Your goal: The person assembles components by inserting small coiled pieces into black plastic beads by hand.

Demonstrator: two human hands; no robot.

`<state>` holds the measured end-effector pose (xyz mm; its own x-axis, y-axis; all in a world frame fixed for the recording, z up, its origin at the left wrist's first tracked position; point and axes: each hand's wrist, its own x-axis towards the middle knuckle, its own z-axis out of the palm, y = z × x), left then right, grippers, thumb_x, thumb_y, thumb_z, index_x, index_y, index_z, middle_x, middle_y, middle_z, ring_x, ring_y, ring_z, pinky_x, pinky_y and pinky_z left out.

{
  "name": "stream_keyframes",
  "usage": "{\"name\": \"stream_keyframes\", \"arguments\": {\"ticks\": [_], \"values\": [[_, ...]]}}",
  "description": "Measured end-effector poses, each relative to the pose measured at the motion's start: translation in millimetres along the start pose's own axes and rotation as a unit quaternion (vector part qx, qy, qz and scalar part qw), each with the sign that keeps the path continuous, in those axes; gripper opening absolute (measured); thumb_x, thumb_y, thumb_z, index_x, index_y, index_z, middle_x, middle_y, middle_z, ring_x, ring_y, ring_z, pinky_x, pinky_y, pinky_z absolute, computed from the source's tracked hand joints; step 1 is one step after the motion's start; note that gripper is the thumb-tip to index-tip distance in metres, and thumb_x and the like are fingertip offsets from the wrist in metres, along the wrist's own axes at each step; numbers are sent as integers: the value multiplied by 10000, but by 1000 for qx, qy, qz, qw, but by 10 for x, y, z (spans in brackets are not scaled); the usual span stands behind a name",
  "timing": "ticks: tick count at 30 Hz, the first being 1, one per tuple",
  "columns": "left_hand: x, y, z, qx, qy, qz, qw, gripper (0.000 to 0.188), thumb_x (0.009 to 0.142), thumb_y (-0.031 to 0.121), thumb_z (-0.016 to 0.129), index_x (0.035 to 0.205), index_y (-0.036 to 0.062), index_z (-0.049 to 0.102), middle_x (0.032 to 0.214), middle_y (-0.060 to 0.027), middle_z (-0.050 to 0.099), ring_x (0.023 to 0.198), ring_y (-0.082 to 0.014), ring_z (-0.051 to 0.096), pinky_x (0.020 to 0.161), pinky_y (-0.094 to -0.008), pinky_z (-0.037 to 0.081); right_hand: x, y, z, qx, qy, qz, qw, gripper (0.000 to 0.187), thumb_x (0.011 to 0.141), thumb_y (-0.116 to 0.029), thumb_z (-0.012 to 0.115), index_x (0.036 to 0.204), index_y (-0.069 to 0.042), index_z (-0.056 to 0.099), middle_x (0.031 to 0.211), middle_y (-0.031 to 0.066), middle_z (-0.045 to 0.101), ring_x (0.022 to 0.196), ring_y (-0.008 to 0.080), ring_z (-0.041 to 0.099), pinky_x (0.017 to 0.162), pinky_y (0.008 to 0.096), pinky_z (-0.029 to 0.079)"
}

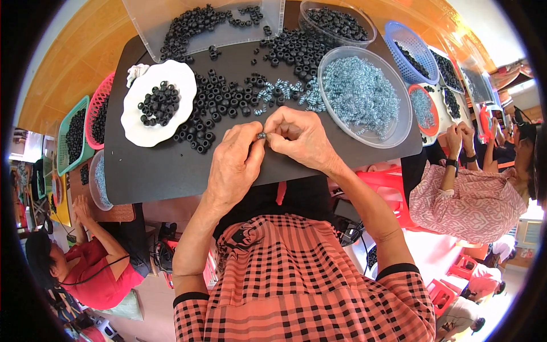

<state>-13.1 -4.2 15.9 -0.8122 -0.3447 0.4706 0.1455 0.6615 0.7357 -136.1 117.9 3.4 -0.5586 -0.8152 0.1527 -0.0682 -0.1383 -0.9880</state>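
Over the near part of the dark table (154,171), my left hand (232,162) pinches a small round black part (261,135) between thumb and forefinger. My right hand (305,139) meets it there, thumb and forefinger closed at the part's right side; whatever lies between those tips is too small to make out. Just beyond my hands spread many loose black parts (225,100), ring-like with a hole. Small bluish coil springs (279,90) lie in a patch among them. More springs (362,94) fill a round clear tub (405,122) to the right.
A scalloped white plate (132,117) with black parts stands at left. Farther back are a clear bin (154,43) and a clear oval container (370,35), both holding black parts. A blue basket (430,57) is at far right. Co-workers sit at left (108,273) and right (467,199).
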Motion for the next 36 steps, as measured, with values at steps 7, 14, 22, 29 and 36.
{"name": "stream_keyframes", "arguments": {"ticks": [7,14,22,29,36], "values": [[37,30,-33,-27,-32,-25,999,126,873,-11,581,998,-15,587,853,-143,643,781,-283,627,688,-359,493,12,-38,15,8,13,-7,1000,73,816,46,624,867,2,596,713,-31,588,661,3,532,572,186,450],[115,61,-155,-138,-143,-201,959,160,969,101,500,939,-28,590,728,-117,649,634,-191,620,604,-319,480,-16,-110,-4,-92,13,-37,995,53,819,40,624,838,-1,596,694,-19,588,648,7,528,564,194,450],[26,27,5,-115,-26,-98,988,101,914,44,554,994,-13,578,780,-135,647,705,-247,623,655,-354,484,-11,-26,-44,-15,1,13,1000,95,841,71,595,916,12,602,827,3,598,755,49,571,664,205,486],[9,-59,-6,-56,-17,-10,998,113,889,0,578,999,-20,595,778,-114,659,695,-163,646,650,-295,497,-14,-30,-28,-26,-6,17,1000,102,835,77,592,914,14,601,821,-1,594,740,50,568,664,207,491],[114,47,-99,-139,-112,-196,964,109,940,73,532,908,-16,586,650,-106,617,612,-198,604,629,-330,485,-50,-65,-41,-130,-4,-34,991,112,826,88,588,908,12,597,777,-16,582,702,32,530,613,192,447]]}}
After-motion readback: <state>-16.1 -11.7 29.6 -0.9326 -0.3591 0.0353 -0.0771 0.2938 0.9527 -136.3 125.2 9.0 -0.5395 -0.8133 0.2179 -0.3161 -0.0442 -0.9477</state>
